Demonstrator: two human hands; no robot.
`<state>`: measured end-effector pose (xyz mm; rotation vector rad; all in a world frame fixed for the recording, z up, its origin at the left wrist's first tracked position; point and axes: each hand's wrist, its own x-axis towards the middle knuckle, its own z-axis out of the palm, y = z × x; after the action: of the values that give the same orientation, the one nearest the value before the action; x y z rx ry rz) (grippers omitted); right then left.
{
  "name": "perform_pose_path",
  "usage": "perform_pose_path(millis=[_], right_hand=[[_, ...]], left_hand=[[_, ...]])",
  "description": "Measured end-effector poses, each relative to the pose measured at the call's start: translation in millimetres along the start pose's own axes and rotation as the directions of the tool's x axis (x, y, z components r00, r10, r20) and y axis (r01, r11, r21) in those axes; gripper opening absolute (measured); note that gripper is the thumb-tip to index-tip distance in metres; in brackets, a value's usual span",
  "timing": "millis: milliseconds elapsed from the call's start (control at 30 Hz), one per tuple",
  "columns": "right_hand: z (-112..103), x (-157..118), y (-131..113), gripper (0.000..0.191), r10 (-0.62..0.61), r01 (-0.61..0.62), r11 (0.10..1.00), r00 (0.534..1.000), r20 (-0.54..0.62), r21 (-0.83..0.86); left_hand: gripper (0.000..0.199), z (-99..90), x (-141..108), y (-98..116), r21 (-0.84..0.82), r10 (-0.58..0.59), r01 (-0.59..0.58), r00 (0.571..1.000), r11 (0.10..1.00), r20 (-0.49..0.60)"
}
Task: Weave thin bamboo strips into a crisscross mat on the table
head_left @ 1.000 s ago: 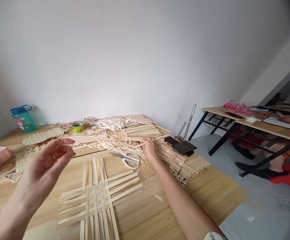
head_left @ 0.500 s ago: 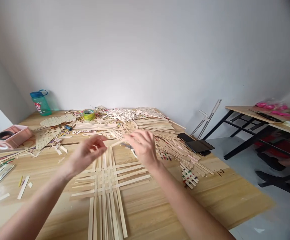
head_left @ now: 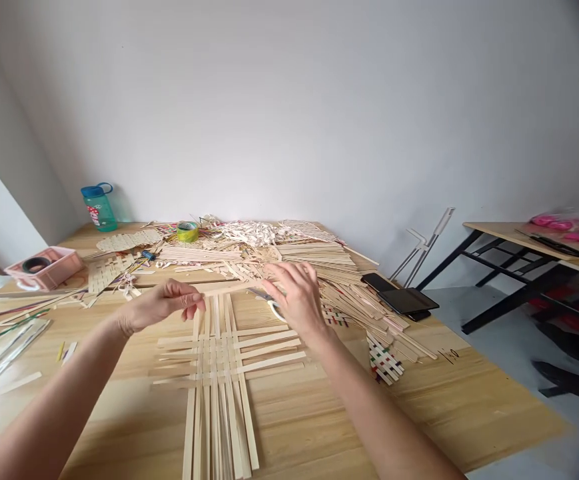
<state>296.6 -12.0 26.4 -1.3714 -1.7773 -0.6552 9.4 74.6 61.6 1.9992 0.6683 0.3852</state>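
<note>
Pale bamboo lattice [head_left: 224,350] lies mid-weave at 6 o'clock, left hand [head_left: 162,305] with fingers pressed together, pinching nothing visible, right hand [head_left: 294,297] spread just above white-handled scissors [head_left: 275,311] at the lattice's 12 o'clock.

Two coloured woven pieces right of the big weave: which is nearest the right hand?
The one tucked into the strip pile, just beside the right hand; the other lies farther right, nearer the camera.

bare left hand [head_left: 162,307], bare right hand [head_left: 296,300], slim tapering fingers [head_left: 289,272], long bare forearms [head_left: 54,400]
</note>
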Motion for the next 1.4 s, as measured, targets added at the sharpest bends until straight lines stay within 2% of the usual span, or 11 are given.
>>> perform_pose_path(millis=[133,267,367,433,633,767,833,933,1000,1300,1400], right_hand=[[3.4,-3.7,12.3,0.02,0.065,-0.076,0.991,0.992,0.104,0.107],[12.3,-8.4,10.5,0.024,0.099,-0.139,0.96,0.98,0.173,0.241],[16.9,-11.2,3.6,0.024,0.095,-0.148,0.951,0.976,0.198,0.271],[17.7,-12.4,-2.4,0.022,0.084,-0.141,0.949,0.976,0.203,0.281],[13.8,-12.3,-15.3,0.013,0.067,-0.117,0.944,0.984,0.166,0.309],[14.2,-13.0,-17.9,0.025,0.209,-0.242,0.934,0.967,0.148,0.261],[16.0,-16.2,-23.7,0.019,0.264,-0.347,0.919,0.894,0.362,0.186],[19.2,-23.4,-39.9,0.017,0.182,-0.346,0.932,0.705,0.685,0.108],[20.9,-27.9,-51.5,0.015,0.109,-0.287,0.95,0.672,0.733,0.121],[33.6,-39.1,-56.2,0.036,0.029,-0.311,0.912,0.698,0.715,0.266],[35.4,-36.6,-52.2,0.032,0.07,-0.334,0.89,0.773,0.631,0.31]], left_hand=[[0.042,-21.8,-8.2,-12.2,-0.066,-0.059,0.058,0.998,0.996,-0.018],[0.041,-25.7,-6.6,-18.3,0.238,-0.086,0.113,0.989,0.965,-0.122],[0.037,-13.8,-1.2,-11.1,0.506,0.09,0.133,0.916,0.852,-0.392],[0.038,2.0,3.5,-3.0,0.529,0.17,0.072,0.903,0.846,-0.395],[0.026,32.7,19.4,-2.8,0.253,0.002,0.066,0.966,0.965,-0.259],[0.016,9.9,17.9,-27.6,0.13,-0.235,0.299,0.902,0.946,-0.363],[0.015,-0.1,14.0,-39.0,0.097,-0.315,0.374,0.873,0.922,-0.373],[0.018,-0.4,11.3,-48.3,0.021,-0.409,0.443,0.844,0.896,-0.346],[0.021,7.0,12.9,-49.5,-0.042,-0.449,0.46,0.837,0.887,-0.311],[0.032,31.6,16.2,-46.6,-0.282,-0.424,0.363,0.883,0.888,-0.201],[0.031,32.2,13.3,-42.8,-0.313,-0.38,0.313,0.906,0.897,-0.184]])
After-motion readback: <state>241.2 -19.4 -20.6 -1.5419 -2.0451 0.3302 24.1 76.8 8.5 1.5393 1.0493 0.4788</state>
